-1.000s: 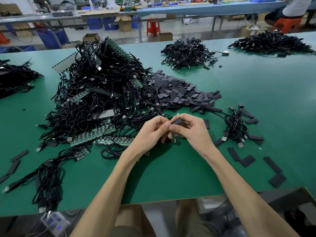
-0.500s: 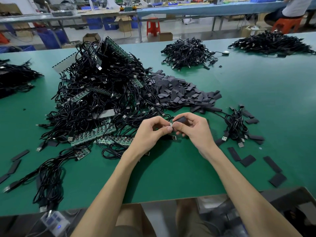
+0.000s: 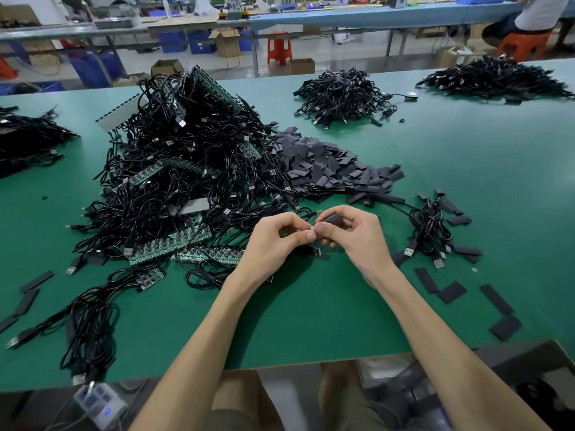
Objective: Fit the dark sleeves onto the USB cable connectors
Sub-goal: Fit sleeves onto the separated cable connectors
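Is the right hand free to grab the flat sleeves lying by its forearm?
Probably not yet: the right hand pinches a dark sleeve. The flat sleeves lie uncovered beside it, so nothing else blocks them.

On the table (image 3: 482, 188), cable heap (image 3: 186, 169) left of the sleeve pile (image 3: 329, 169) (edges touching), smaller cable bundle (image 3: 431, 231) further right.

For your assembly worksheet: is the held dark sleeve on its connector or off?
Not fully on: right hand pinches the sleeve, bare metal connector shows at its mouth.
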